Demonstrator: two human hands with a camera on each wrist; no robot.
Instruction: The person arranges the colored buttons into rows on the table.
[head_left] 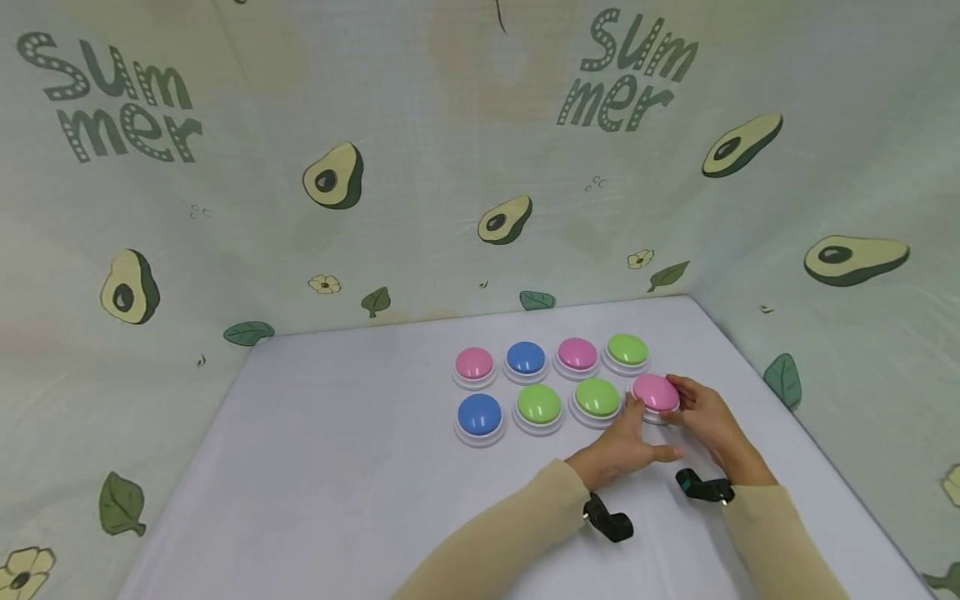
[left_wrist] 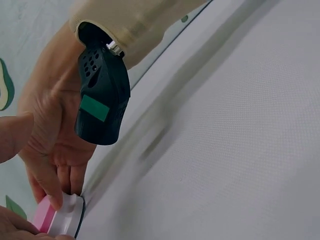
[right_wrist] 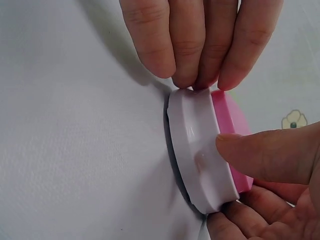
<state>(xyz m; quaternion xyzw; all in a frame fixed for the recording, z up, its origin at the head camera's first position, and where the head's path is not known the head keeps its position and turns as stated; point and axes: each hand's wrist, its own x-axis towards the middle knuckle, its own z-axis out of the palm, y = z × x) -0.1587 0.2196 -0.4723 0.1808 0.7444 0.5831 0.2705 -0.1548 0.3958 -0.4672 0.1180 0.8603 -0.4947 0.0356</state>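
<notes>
A pink push button point(head_left: 656, 392) with a white round base sits at the right end of the front row, between both hands. My right hand point(head_left: 708, 421) grips it from the right; in the right wrist view the thumb point(right_wrist: 275, 155) lies on the white base and the other fingers curl around the lower side. My left hand point(head_left: 618, 446) touches the opposite side of the base with nearly straight fingers point(right_wrist: 187, 40), its thumb held apart. A dark line shows under the base; whether it is lifted I cannot tell.
In the front row stand a blue button point(head_left: 480, 414) and two green ones, the nearer point(head_left: 597, 397) beside my left fingertips. Behind are a pink point(head_left: 474, 363), a blue point(head_left: 526, 358), another pink point(head_left: 577, 354) and a green button point(head_left: 627, 350). A patterned cloth point(head_left: 420, 167) surrounds the white table point(head_left: 337, 467).
</notes>
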